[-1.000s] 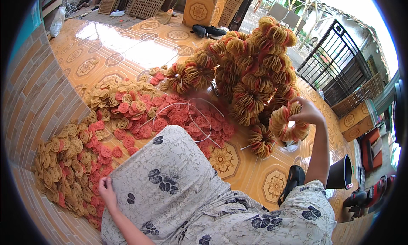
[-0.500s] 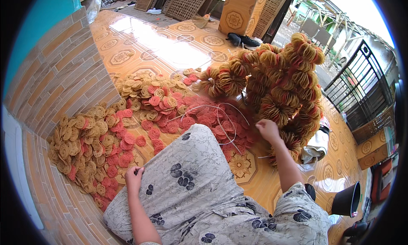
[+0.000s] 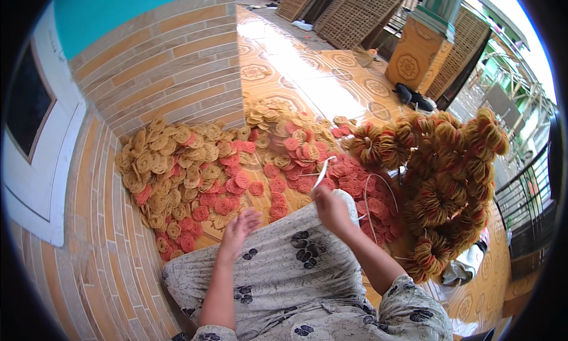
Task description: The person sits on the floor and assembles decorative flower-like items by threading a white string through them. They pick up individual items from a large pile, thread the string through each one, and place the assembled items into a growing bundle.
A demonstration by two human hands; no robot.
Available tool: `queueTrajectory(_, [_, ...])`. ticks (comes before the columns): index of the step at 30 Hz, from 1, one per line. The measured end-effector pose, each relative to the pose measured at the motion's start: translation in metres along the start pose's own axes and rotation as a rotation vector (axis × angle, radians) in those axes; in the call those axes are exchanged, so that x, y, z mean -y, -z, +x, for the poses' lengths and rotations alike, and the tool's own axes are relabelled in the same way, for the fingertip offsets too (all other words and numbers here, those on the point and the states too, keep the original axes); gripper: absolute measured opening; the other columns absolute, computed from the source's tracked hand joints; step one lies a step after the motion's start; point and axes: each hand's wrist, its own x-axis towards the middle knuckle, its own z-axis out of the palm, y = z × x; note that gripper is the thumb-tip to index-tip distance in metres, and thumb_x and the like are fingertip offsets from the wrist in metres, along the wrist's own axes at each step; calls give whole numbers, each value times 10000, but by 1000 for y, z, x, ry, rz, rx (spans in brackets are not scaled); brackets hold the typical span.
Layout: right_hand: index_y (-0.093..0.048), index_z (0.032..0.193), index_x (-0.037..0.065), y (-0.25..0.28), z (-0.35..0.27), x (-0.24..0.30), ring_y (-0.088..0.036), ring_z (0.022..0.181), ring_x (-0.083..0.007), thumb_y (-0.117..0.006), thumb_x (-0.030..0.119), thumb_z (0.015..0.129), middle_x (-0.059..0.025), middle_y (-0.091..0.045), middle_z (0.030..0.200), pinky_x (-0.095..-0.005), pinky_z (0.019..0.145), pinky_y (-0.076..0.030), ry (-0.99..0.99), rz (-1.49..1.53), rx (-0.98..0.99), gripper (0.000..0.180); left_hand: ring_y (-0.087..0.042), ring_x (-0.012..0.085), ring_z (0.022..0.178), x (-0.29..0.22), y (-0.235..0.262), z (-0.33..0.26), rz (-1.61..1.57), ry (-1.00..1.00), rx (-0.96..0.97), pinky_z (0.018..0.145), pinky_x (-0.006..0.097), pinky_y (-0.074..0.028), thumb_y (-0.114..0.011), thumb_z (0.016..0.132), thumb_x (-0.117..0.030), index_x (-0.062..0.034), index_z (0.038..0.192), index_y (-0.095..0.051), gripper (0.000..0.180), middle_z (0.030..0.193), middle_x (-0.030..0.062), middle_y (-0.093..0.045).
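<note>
My right hand [image 3: 332, 212] is closed on a thin white plastic strip [image 3: 323, 171], above my knee. The strip's upper end sticks up past the fingers. A longer white loop [image 3: 368, 209] curves over the pink discs to the right; whether it is the same strip I cannot tell. My left hand [image 3: 239, 229] hovers over my lap, palm turned inward and fingers apart, holding nothing. Flat, round, coiled crackers in yellow [image 3: 171, 145] and pink [image 3: 355, 178] lie in loose heaps ahead. Strung bunches of such crackers [image 3: 438, 205] stand piled at the right.
A brick-patterned wall [image 3: 183, 68] borders the heaps on the left, with a white door [image 3: 53, 181] nearer me. Patterned orange tiles [image 3: 266, 60] cover the floor. Beyond stand a tiled pillar [image 3: 414, 54], black shoes [image 3: 413, 97] and leaning woven racks [image 3: 358, 15]. Greyish cloth [image 3: 464, 269] lies beside the bunches.
My right hand has moved left from beside the bunches and now raises the white strip. My left hand has lifted off the lap and opened. The view has swung left.
</note>
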Motion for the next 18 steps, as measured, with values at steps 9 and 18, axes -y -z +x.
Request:
queueTrajectory(9, [-535, 912, 78, -75, -66, 120, -622, 581, -350, -527, 233, 903, -139, -614, 625, -467, 537, -485, 439, 0, 640, 155, -428, 62, 577, -42, 19, -21, -592, 31, -163, 535, 222, -398, -469, 989, -275, -149, 1262, -518, 304, 705, -37, -492])
queueTrajectory(18, [-682, 979, 72, -80, -52, 113, -644, 862, -297, -598, 227, 865, -118, -671, 922, -383, 779, -506, 624, 559, 1020, 210, -344, 16, 549, -37, 74, -34, -138, -91, -528, 450, 166, -309, -386, 1013, -171, -129, 1339, -449, 334, 822, 4, -562])
